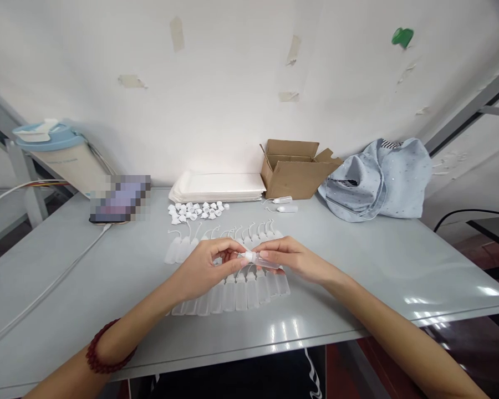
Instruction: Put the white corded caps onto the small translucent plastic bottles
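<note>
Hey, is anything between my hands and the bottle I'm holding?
Nothing visible: your right hand holds the bottle directly, and your left hand is at its white top. The other bottles lie on the table, not between.

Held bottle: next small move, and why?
Probably a gentle twist of the white top with the left hand, to check it's seated: that hand is at the top, while the right hand holds the translucent bottle by its body.
</note>
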`<move>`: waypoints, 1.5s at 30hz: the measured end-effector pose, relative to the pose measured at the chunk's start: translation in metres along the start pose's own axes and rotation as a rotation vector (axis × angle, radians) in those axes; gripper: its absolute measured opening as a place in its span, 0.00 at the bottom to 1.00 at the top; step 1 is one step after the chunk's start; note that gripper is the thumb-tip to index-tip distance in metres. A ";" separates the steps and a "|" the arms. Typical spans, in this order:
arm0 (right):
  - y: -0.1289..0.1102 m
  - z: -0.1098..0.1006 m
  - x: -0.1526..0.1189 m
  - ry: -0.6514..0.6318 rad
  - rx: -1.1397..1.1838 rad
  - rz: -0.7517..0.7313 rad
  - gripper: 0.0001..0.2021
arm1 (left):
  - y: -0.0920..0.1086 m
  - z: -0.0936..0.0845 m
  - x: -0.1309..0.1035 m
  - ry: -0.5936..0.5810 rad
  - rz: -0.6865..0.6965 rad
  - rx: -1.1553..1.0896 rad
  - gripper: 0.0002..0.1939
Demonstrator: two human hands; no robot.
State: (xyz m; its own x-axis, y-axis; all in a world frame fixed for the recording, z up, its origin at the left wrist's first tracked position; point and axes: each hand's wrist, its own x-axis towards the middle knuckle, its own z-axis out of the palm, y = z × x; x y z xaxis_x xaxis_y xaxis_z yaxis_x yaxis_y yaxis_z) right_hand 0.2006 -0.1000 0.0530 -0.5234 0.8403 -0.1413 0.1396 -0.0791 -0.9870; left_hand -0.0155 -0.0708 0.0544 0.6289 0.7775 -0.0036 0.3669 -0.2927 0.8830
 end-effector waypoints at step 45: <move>0.014 0.013 0.007 0.091 0.130 -0.014 0.15 | -0.007 0.011 -0.002 0.040 0.293 0.207 0.09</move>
State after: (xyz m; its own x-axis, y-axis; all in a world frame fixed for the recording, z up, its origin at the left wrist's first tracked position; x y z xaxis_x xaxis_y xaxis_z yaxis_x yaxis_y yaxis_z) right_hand 0.1884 -0.1024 0.0372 -0.4458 0.8863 -0.1255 0.0199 -0.1303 -0.9913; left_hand -0.0114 -0.0762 0.0424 0.7019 0.6640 0.2577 0.3089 -0.6098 0.7299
